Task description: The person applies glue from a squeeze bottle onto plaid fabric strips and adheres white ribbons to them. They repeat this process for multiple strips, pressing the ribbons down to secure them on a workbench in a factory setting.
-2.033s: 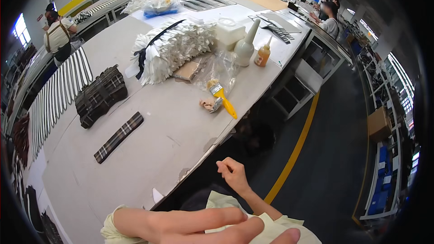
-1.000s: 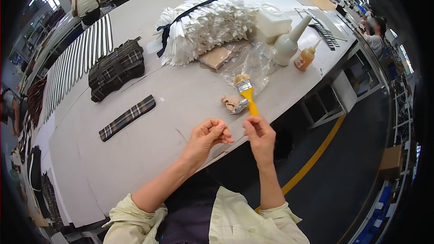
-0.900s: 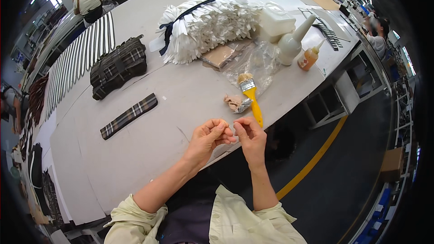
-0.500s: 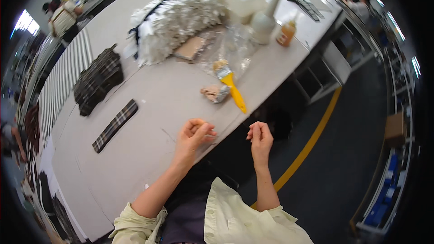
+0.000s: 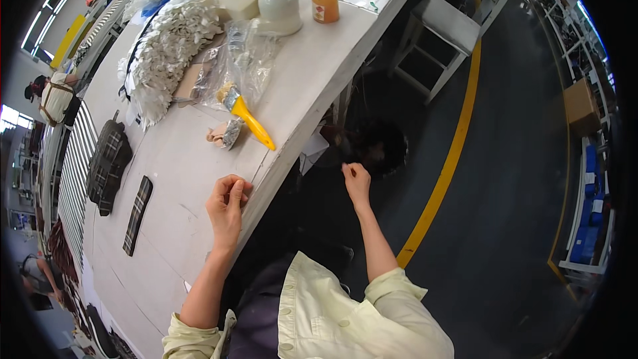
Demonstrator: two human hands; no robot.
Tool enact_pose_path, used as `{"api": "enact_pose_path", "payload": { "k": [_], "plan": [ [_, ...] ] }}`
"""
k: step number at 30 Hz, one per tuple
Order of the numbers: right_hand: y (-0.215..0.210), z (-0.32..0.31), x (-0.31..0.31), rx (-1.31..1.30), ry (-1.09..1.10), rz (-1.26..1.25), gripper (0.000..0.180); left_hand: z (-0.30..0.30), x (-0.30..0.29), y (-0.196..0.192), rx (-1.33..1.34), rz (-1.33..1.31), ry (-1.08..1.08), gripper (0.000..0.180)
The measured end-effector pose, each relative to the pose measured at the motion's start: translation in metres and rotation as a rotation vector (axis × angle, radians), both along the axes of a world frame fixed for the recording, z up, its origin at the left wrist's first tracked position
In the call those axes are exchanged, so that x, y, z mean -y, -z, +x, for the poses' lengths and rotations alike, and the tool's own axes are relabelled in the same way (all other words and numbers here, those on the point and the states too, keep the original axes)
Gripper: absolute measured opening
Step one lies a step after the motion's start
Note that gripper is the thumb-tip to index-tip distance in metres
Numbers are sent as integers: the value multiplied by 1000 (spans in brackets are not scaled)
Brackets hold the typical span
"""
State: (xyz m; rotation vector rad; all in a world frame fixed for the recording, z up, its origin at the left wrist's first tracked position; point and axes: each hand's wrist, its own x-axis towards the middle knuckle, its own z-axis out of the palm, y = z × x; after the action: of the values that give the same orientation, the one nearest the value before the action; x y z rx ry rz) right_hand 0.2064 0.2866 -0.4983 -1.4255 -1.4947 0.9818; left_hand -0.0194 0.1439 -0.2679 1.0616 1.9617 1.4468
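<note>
My left hand [image 5: 227, 209] is at the table's near edge with its fingers curled and the thumb against them; anything inside is hidden. Off the table, my right hand [image 5: 357, 184] is pinched above a dark round bin [image 5: 385, 149]; what its fingertips hold, if anything, is too small to make out. Nearest the left hand are a yellow-handled paintbrush [image 5: 255, 125] and a crumpled tan and grey wad [image 5: 226, 134]. Farther left on the table lie a dark plaid strip [image 5: 137, 218] and a folded plaid fabric piece [image 5: 110, 167].
White fabric pieces [image 5: 174, 50] are heaped beside a clear plastic bag [image 5: 249, 60]. Behind stand a white long-necked bottle [image 5: 279, 8] and an orange-filled bottle [image 5: 325, 3]. A white stool [image 5: 442, 26] stands on the floor, right of the table. Another person [image 5: 58, 98] is at far left.
The view has swung right, so the table things sit farther left. My right hand has moved outward over the bin, with its fingers more tightly pinched. My left hand stays curled by the table edge.
</note>
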Motion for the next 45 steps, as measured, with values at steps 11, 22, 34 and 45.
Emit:
{"api": "enact_pose_path", "payload": {
  "k": [11, 22, 34, 45],
  "plan": [
    [35, -81, -106, 495, -406, 632, 25, 5, -11, 2, -128, -71, -2, 8],
    [40, 22, -110, 622, -968, 704, 22, 7, -13, -3, -159, -76, -22, 8],
    [96, -100, -138, 757, -887, 369, 28, 5, -17, 1, -158, -62, 2, 9],
    [63, -56, -123, 931, -1169, 174, 29, 3, -13, 4, -144, -53, -36, 8]
  ]
}}
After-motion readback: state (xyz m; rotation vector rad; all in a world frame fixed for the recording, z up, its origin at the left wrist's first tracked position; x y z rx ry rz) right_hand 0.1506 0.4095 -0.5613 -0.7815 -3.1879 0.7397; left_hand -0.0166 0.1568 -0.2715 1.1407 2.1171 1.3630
